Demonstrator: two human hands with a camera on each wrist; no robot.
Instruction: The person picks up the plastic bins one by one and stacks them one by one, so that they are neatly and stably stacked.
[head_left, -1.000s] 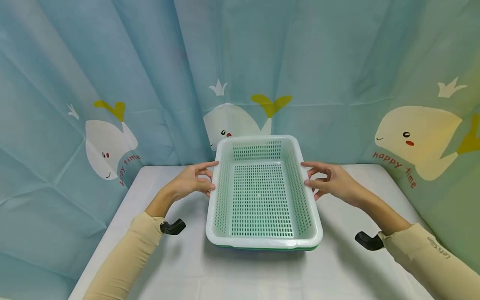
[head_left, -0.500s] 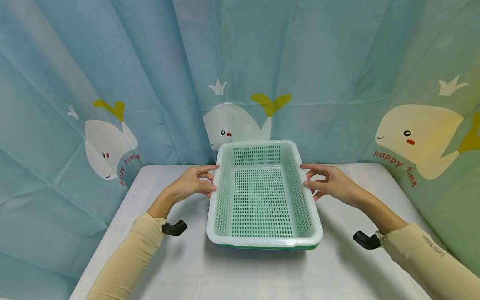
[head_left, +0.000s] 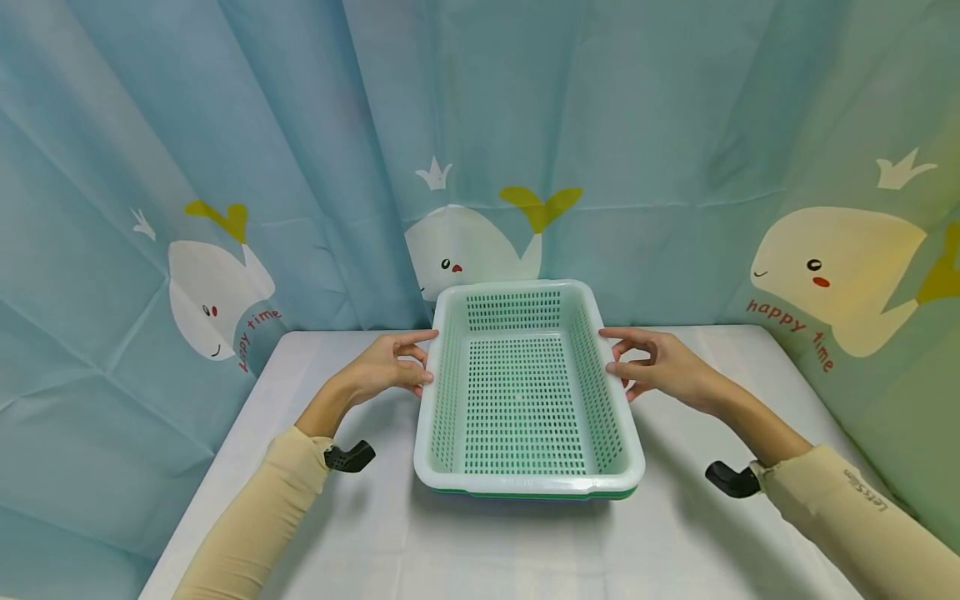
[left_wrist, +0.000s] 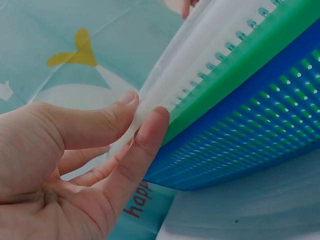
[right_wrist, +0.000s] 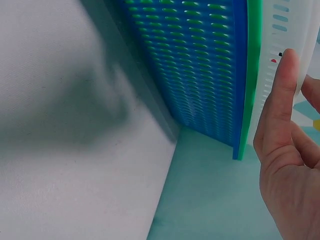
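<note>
A white perforated plastic basket [head_left: 521, 483] is nested in a green basket [left_wrist: 235, 65], which sits inside a blue basket [left_wrist: 240, 135]. In the right wrist view the blue basket [right_wrist: 195, 65] is outermost and the green rim [right_wrist: 252, 75] lies just above it. My left hand [head_left: 386, 364] pinches the white rim at its left side, thumb above and fingers beneath. On the opposite side, my right hand [head_left: 660, 367] grips the white rim between thumb and fingers. A raised band of the white wall [left_wrist: 210, 55] shows above the green rim.
The stack stands on a white table [head_left: 510, 558], near its back edge. Behind it hangs a blue-green curtain [head_left: 637, 125] printed with whales. Black devices [head_left: 348, 456] are worn at both wrists.
The white basket's far rim has dropped slightly over the first half second, and both hands have gone down a little with it. Since then hardly anything has moved.
</note>
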